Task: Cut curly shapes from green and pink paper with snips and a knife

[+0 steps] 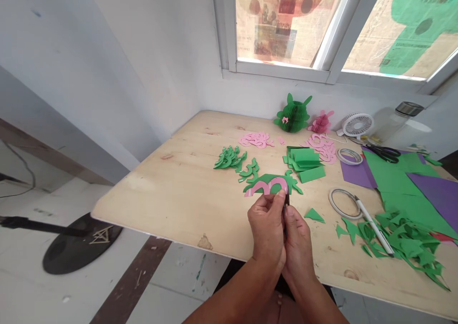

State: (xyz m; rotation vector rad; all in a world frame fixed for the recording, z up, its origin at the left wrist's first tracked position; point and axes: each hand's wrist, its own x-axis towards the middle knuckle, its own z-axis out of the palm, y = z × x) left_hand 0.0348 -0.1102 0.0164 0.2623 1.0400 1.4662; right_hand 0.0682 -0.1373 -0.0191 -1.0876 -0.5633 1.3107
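My left hand (pixel 267 219) pinches a wavy pink paper cutout (pixel 263 187) with rounded arches. Close against it, my right hand (pixel 297 233) is closed around a narrow dark tool (pixel 286 201); the fingers hide most of it, so its kind is unclear. The top of the tool meets the right end of the pink paper. Just behind my hands lies a green paper cutout (pixel 266 176), partly covered by the pink one. A small green paper scrap (pixel 315 215) rests to the right of my right hand.
Piles of green cutouts (pixel 229 158) and pink cutouts (pixel 255 140) lie further back. Folded green paper (pixel 306 162), tape rolls (pixel 345 203), a white pen (pixel 374 226), green scraps (pixel 411 243) and black-handled scissors (pixel 383 153) are to the right. A small fan (pixel 358 125) stands near the wall.
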